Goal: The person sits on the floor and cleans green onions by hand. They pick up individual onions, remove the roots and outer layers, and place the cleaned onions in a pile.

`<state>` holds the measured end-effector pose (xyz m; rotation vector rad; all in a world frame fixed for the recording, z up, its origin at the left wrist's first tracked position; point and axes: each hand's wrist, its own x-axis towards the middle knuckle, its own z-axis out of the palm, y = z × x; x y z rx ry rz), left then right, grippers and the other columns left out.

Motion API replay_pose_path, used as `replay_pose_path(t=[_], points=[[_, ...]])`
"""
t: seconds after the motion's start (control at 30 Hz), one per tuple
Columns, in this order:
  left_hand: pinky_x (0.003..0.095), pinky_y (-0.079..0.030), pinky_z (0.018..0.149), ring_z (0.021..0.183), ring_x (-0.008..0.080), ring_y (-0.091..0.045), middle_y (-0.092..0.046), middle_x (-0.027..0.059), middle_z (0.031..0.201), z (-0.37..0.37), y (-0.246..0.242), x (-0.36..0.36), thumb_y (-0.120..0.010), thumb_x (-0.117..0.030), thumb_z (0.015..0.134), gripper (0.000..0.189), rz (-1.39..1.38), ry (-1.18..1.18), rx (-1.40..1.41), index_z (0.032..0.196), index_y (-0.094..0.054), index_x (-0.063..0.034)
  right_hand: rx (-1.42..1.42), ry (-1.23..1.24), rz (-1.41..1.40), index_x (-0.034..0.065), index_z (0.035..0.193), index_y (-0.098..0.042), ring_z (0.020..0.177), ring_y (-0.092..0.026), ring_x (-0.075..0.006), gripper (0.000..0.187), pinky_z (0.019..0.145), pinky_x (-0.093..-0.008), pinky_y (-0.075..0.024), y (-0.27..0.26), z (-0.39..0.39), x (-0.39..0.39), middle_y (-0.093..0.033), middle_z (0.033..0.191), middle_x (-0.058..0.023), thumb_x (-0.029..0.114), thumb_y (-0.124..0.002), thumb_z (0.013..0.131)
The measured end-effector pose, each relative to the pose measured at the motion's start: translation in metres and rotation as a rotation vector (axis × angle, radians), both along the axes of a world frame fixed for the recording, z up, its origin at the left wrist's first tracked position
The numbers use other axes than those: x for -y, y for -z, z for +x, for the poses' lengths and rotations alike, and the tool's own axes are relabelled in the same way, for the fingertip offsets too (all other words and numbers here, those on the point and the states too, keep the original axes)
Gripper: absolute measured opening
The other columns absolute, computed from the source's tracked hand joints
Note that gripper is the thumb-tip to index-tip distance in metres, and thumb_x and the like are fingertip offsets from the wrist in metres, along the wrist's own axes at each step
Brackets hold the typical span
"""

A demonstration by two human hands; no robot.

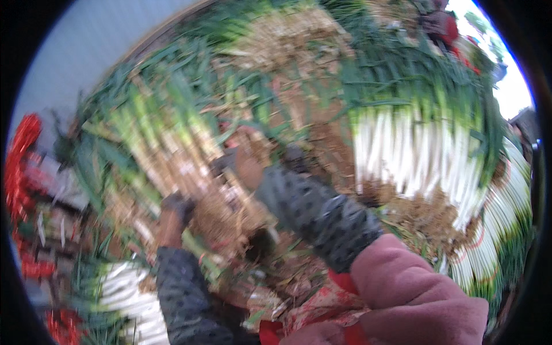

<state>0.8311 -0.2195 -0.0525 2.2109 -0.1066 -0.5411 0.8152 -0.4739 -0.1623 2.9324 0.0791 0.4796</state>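
A bundle of unpeeled green onions [172, 159] with brown outer skins and soil-covered roots lies slantwise before me, its green tops pointing up and left. At the bundle's left side, near the roots, my left hand [177, 215] grips it in a dark glove. My right hand [241, 166] is at the bundle's right side; blur hides its fingers and what they touch. Dark spotted sleeve covers are on both forearms. To the right lies a wide row of cleaned green onions [414, 151] with white stalks and brown roots towards me.
More unpeeled onions [284, 39] lie at the top. Tied onion bundles [487, 254] are stacked at right, white stalks [133, 297] at lower left. Red plastic twine [21, 159] hangs at far left. Another person's red-and-dark sleeve [448, 30] shows at upper right.
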Motion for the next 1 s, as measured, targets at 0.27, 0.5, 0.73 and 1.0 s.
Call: replay_pose_path(t=[0.27,0.5,0.73,1.0], points=[[0.0331,-0.044,0.048,0.052,0.0174,-0.055,-0.057,0.0071,0.062,-0.128,-0.039,0.003,-0.068,-0.014,0.071,0.018,-0.152,-0.019,-0.309,0.08,-0.062,0.0011,-0.601,0.161,2.102,-0.0091,0.105,-0.06,0.087,-0.063,-0.0289,0.035,0.08,-0.0361,-0.0529,-0.127,-0.081,-0.078,-0.061,0.108,-0.0224,0.021,-0.059,0.089],[0.038,-0.049,0.06,0.065,0.0273,-0.062,-0.065,0.0177,0.078,-0.186,-0.069,0.027,-0.065,-0.018,0.075,0.031,0.003,0.18,0.119,0.099,-0.062,0.0004,-0.714,0.26,1.836,-0.0064,0.111,-0.061,0.07,-0.056,-0.019,0.048,0.063,-0.031,-0.0495,-0.141,-0.124,-0.087,-0.063,0.096,-0.02,0.03,-0.071,0.082],[0.031,-0.052,0.067,0.082,0.0189,-0.064,-0.067,0.0128,0.096,-0.143,-0.065,0.002,-0.068,-0.017,0.08,0.041,-0.172,0.032,-0.212,0.114,-0.058,0.0028,-0.531,-0.103,1.878,-0.0054,0.11,-0.064,0.051,-0.05,-0.0069,0.03,0.043,-0.0228,-0.0403,-0.157,-0.157,-0.022,-0.057,0.07,-0.0011,0.014,-0.054,0.09],[0.0444,-0.044,0.097,0.115,0.0368,-0.052,-0.045,0.0247,0.134,-0.074,-0.005,-0.003,-0.065,-0.035,0.083,0.076,0.382,-0.187,0.219,0.141,-0.031,-0.0014,-0.5,0.061,2.318,-0.0085,0.115,-0.056,0.042,-0.049,-0.0083,0.043,0.039,-0.0194,-0.0392,-0.212,-0.204,0.054,-0.051,0.056,-0.0009,0.015,-0.062,0.08]])
